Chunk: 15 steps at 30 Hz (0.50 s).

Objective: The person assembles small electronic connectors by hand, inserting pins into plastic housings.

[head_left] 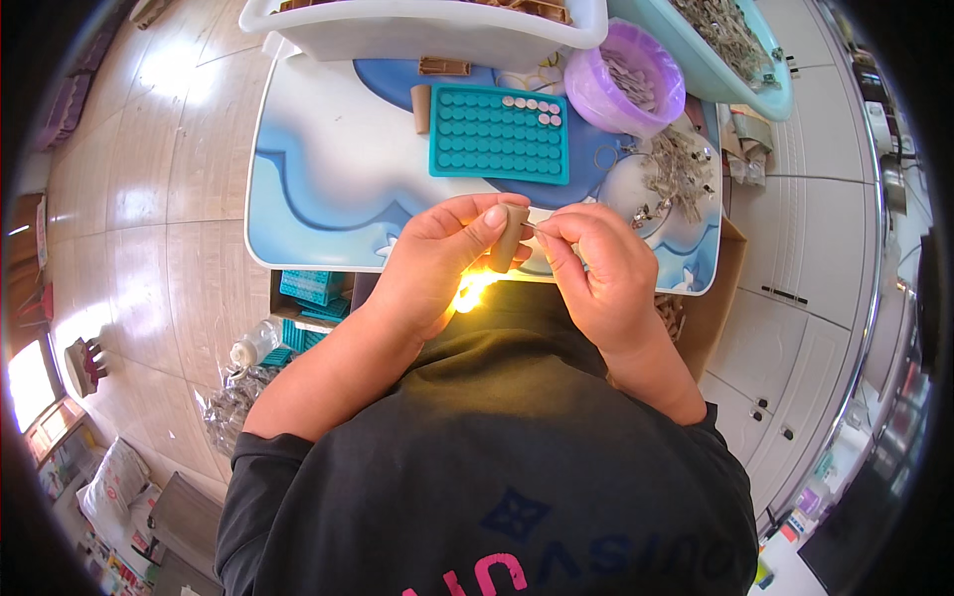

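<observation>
In front of my body, near the table's front edge, my left hand (447,248) is closed around a small tan, tube-shaped piece (510,238), held roughly upright. My right hand (601,260) pinches a thin metal pin (532,226) between thumb and forefinger. The pin's tip points at the tan piece's right side; whether it goes in, I cannot tell. Beyond my hands lies a teal tray (487,144) with rows of round pockets. Several small pale discs (532,104) sit in its far right pockets. A bright yellow light (475,288) glows just below my left hand.
Left of the tray rests another tan piece (421,109). A white bin (427,35) stands at the back, beside a purple-lined bucket (621,84) and a pale teal tub (765,74) of metal parts. Loose metal clips (676,169) lie at right. Teal trays (311,288) are stacked below the table.
</observation>
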{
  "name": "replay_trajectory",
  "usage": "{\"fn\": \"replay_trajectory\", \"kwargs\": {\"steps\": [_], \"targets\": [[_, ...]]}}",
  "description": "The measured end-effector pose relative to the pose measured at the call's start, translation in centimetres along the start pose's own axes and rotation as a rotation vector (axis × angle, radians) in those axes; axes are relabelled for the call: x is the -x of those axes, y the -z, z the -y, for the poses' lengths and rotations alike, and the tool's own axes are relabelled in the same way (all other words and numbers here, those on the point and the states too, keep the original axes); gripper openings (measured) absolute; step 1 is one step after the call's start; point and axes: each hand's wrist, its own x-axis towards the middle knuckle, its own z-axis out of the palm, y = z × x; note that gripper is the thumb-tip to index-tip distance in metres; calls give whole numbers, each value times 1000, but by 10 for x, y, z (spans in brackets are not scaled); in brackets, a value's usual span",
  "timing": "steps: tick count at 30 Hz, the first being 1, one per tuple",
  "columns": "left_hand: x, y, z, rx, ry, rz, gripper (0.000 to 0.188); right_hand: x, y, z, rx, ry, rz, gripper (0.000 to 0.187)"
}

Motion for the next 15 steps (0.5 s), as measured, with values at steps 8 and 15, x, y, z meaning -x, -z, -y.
{"fn": "replay_trajectory", "kwargs": {"steps": [8, 15], "targets": [[0, -1, 2, -1, -14, 20, 30, -2, -2, 1, 16, 0, 20, 18], [-1, -3, 0, 32, -7, -13, 30, -1, -6, -3, 30, 39, 3, 18]]}}
